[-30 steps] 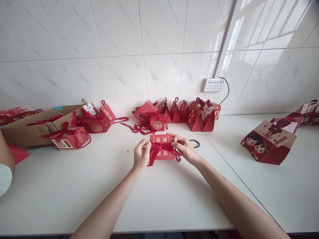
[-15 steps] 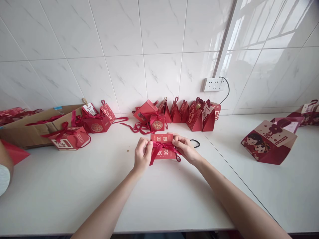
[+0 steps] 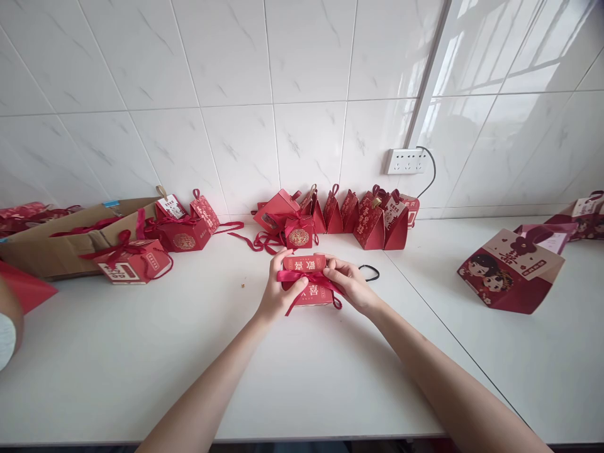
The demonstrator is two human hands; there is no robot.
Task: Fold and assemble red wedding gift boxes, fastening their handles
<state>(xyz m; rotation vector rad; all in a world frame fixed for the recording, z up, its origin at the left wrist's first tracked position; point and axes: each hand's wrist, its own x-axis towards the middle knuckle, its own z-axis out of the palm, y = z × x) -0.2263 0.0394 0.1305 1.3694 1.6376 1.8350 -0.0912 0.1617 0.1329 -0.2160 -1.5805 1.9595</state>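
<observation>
A small red gift box with pale characters lies on the white table in front of me, tied across its top with a dark red ribbon in a bow. My left hand grips the box's left side, fingers along its edge and thumb pressing near the bow's knot. At the right end, my right hand pinches the ribbon bow between thumb and fingers. One ribbon tail hangs over the box's front left. A twisted red cord shows at the box's right edge.
Behind stand several red gift boxes along the tiled wall. To the left are a cardboard carton and a ribboned box. A larger printed box stands right. A black loop lies by my right hand. Another person's arm shows far left.
My left hand has shifted from pinching the left ribbon loop to gripping the box's side, its thumb now nearer the knot. My right hand stays at the bow's right end.
</observation>
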